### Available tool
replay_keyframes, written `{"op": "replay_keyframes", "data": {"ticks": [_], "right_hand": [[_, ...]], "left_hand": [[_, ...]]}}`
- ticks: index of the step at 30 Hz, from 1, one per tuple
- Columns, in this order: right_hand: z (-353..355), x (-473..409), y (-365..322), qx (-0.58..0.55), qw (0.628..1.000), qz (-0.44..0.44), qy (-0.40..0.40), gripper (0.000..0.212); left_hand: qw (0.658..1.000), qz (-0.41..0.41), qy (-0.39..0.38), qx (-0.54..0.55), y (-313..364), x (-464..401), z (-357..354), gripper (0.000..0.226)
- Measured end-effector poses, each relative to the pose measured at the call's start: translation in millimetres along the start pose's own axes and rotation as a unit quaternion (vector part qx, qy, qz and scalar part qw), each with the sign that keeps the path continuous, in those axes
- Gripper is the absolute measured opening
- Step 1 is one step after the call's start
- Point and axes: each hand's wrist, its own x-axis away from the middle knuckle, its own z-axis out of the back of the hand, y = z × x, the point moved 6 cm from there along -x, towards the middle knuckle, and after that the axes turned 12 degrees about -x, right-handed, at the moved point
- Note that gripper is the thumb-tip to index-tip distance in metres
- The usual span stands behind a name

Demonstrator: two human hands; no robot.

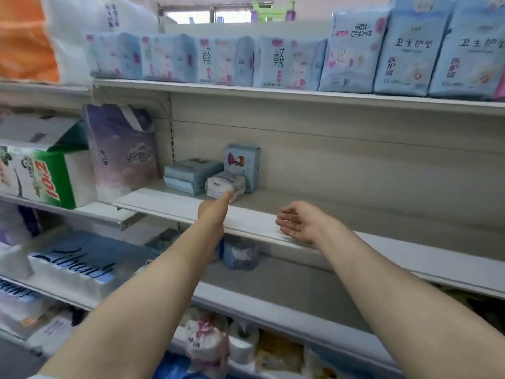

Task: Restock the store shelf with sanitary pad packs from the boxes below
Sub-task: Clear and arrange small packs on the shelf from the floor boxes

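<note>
While the small white pack sits at frame centre on the middle shelf, against two stacked blue packs and an upright one, the left hand touches its front; its grip is hidden. Judged: placing step, seating it next. The right hand hovers loose-fingered, holding nothing. Rightward the shelf lies bare; nothing blocks.

Middle shelf before me: two flat blue packs stacked, white pack in front, upright blue pack behind
</note>
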Motion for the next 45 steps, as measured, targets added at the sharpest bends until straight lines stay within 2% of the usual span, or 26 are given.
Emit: {"op": "replay_keyframes", "data": {"ticks": [10,16,18,21,23,26,30,34,37,40,45], "right_hand": [[-81.9,-78.8,-5.8,-0.005,0.999,0.005,0.031,0.014],[-115.3,-104.1,-12.3,-0.025,0.998,0.027,0.049,0.009],[-121.5,-108.1,-11.4,-0.049,0.998,0.021,0.044,0.016],[-133.4,-113.3,-10.4,-0.083,0.996,0.020,0.026,0.012],[-138.0,-115.8,-8.7,-0.090,0.995,0.017,0.025,0.026],[-137.4,-111.7,-8.9,-0.091,0.995,0.015,0.026,0.028],[-130.5,-111.1,-17.6,-0.124,0.991,0.030,0.028,0.031],[-134.3,-101.8,-26.3,-0.126,0.990,0.058,0.010,0.036],[-134.0,-100.9,-30.7,-0.113,0.991,0.074,0.005,0.032],[-133.4,-96.3,-30.8,-0.115,0.991,0.068,-0.012,0.014],[-130.7,-93.7,-29.9,-0.120,0.990,0.067,-0.022,0.021]], "left_hand": [[0.999,-0.035,-0.021,0.019,31.0,-104.3,12.9,0.070],[0.998,-0.014,-0.054,0.026,31.7,-141.0,3.0,0.059],[0.998,-0.007,-0.061,0.029,29.6,-148.5,1.2,0.054],[0.997,0.005,-0.068,0.025,24.5,-158.0,-1.8,0.046],[0.998,0.007,-0.063,0.022,22.9,-159.8,-2.4,0.035],[0.997,0.016,-0.065,0.029,20.7,-161.2,-3.0,0.029],[0.996,-0.006,-0.084,0.020,26.8,-158.3,-3.5,0.021],[0.991,-0.032,-0.116,0.057,37.6,-147.6,-6.4,0.013],[0.988,-0.046,-0.134,0.065,40.7,-143.5,-7.1,0.020],[0.986,-0.055,-0.139,0.072,38.8,-143.5,-9.0,0.029],[0.986,-0.048,-0.140,0.080,38.0,-146.4,-14.3,0.039]]}}
